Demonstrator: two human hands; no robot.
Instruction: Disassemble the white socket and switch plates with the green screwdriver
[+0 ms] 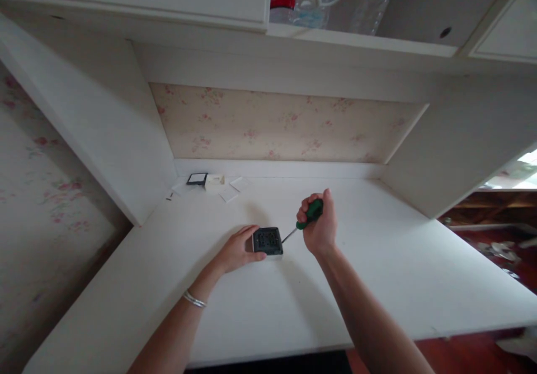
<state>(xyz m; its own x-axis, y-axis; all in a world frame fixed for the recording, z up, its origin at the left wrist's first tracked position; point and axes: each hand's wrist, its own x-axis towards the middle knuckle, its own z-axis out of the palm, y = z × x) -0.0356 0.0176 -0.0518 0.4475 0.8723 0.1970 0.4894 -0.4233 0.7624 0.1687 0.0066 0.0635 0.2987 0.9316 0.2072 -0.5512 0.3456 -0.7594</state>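
A black wall socket (268,241) with a pale lower edge lies on the white desk. My left hand (238,251) grips its left side, the thumb along the near edge and the fingers at the far edge. In my right hand (324,228) is a screwdriver (311,214) with a green handle, the fist wrapped round it. Its metal shaft slants down to the left, and the tip meets the socket's right edge. Whether the tip sits in a gap there I cannot tell.
At the back left of the desk (377,262) lie a dark frame (197,179), a cream box-like part (215,181) and clear flat plates (229,194). Side panels and a flowered back wall (268,122) enclose the desk. Overhead, a shelf holds plastic bottles (375,1).
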